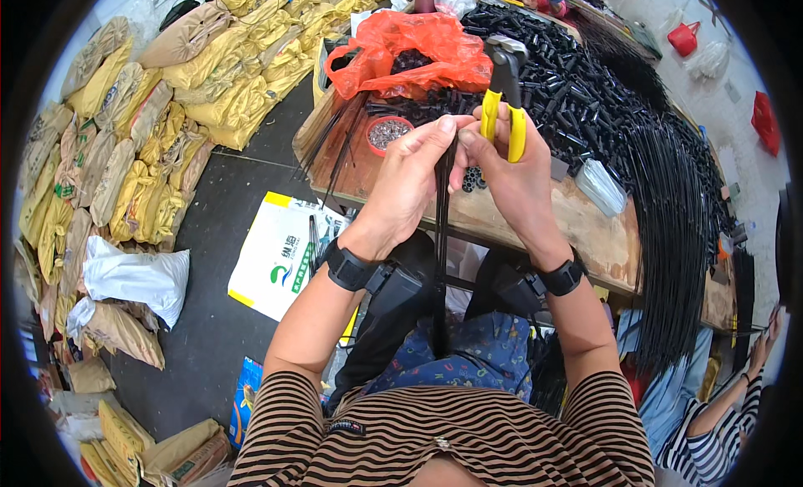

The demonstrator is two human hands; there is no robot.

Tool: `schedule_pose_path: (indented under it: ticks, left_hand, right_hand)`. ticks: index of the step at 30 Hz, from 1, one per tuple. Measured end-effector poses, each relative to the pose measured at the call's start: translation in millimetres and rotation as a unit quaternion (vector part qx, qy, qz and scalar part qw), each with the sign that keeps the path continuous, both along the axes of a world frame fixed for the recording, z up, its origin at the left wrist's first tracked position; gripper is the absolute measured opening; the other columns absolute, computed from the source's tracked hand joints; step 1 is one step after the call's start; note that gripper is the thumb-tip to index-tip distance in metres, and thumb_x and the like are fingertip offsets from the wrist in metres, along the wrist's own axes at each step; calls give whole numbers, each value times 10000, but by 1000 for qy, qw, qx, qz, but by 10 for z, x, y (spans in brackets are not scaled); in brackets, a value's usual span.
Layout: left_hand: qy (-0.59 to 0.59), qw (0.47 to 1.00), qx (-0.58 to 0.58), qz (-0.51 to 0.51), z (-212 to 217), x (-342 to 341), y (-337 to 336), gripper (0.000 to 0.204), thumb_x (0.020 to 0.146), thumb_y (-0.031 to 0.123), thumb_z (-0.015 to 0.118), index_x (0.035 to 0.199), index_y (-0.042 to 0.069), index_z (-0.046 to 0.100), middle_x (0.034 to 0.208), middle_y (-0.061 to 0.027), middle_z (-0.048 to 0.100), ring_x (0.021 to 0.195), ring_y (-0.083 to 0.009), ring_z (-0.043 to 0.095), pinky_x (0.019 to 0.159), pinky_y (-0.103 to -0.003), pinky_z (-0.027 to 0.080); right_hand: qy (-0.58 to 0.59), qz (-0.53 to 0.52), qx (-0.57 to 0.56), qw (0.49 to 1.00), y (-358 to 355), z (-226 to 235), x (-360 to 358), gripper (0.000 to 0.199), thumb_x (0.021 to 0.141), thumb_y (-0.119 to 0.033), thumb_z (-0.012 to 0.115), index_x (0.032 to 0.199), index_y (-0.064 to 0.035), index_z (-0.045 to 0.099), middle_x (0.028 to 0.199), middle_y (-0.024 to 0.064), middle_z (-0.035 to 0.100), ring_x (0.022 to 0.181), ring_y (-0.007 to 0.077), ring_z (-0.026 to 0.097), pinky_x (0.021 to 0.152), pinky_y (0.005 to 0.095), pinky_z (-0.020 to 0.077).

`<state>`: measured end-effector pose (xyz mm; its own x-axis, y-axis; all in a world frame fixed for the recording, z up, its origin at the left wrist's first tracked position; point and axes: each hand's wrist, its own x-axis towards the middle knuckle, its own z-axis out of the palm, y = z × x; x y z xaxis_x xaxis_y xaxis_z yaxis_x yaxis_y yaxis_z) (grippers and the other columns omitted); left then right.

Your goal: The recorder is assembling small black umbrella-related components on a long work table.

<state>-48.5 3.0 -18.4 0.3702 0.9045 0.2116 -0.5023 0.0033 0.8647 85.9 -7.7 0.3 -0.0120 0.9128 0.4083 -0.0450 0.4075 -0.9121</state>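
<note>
A broad spread of yellow and tan woven sacks (230,106) fills the left side, piled on the dark floor (213,261). Ahead of the person stands a brown wooden tabletop (585,223), much of it under a heap of short, glossy black plastic pieces (560,94). A thick sheaf of long black strands (669,236) droops over its right edge. Toward the far left of the tabletop sits a crumpled, translucent red plastic bag (447,69), and over the person's lap lies a blue printed cloth (489,353).

The slim bundle of shiny black strands (442,228) hangs between the two hands — gathered tight at the top, dark and nearly straight, running down past the near edge of the tabletop to the blue cloth. The left hand (408,173) pinches its upper end, thumb against forefinger. The right hand (512,186) has its thumb and forefinger drawn close at that same end, while its fingers also hold a yellow-handled metal hand tool (518,135), its dark head pointing away and its handles apart. Smaller still are a clear plastic packet (600,187) and a round pinkish-red dish (376,150) of tiny silvery bits.
</note>
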Motion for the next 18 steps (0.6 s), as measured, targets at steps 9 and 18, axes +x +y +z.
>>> schedule_pose_path:
  ticks: [9, 18]
  left_hand:
    - [-38, 998, -22, -43, 13, -34, -28, 482, 987, 400, 449, 1248, -1, 514, 779, -14, 532, 651, -104, 461, 637, -237, 377]
    - [-36, 998, -17, -51, -47, -96, 8, 470, 996, 403, 424, 1227, 8, 531, 800, -16, 535, 653, -97, 454, 622, -234, 380]
  right_hand:
    - [-105, -5, 30, 994, 87, -21, 134, 225, 838, 4, 658, 1045, -7, 572, 928, 54, 680, 770, 62, 587, 690, 235, 486]
    - [-135, 87, -40, 986, 86, 157, 193, 248, 950, -151, 543, 1134, 14, 521, 846, 37, 607, 677, 90, 580, 631, 224, 473]
